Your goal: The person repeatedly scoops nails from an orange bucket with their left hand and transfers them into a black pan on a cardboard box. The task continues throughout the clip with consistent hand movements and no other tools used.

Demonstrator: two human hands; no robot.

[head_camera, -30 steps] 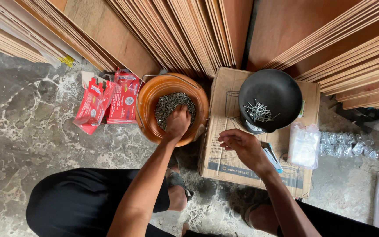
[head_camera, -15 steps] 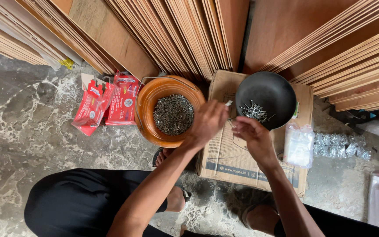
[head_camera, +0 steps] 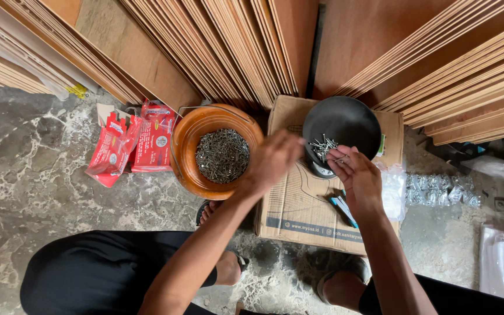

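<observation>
1. Nails (head_camera: 221,155) mostly fill the orange bowl (head_camera: 189,140); few lie in the black bowl (head_camera: 345,119).
2. Left hand (head_camera: 272,160), fingers curled, contents hidden, nears the black bowl.
3. Right hand (head_camera: 357,178), fingers apart, touches its rim.

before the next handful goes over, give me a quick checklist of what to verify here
1. Black bowl sits level on the cardboard box: ok.
2. Black bowl has room: ok, only a small pile of nails at its near edge.
3. Orange bowl has nails to draw from: ok, a heap covers its bottom.
4. Left hand has a closed grip on nails: cannot tell, the back of the hand hides the fingers.
5. Right hand is open and palm up beside the black bowl: ok.
6. No nails spilled on the box: cannot tell, too small to see.
</observation>
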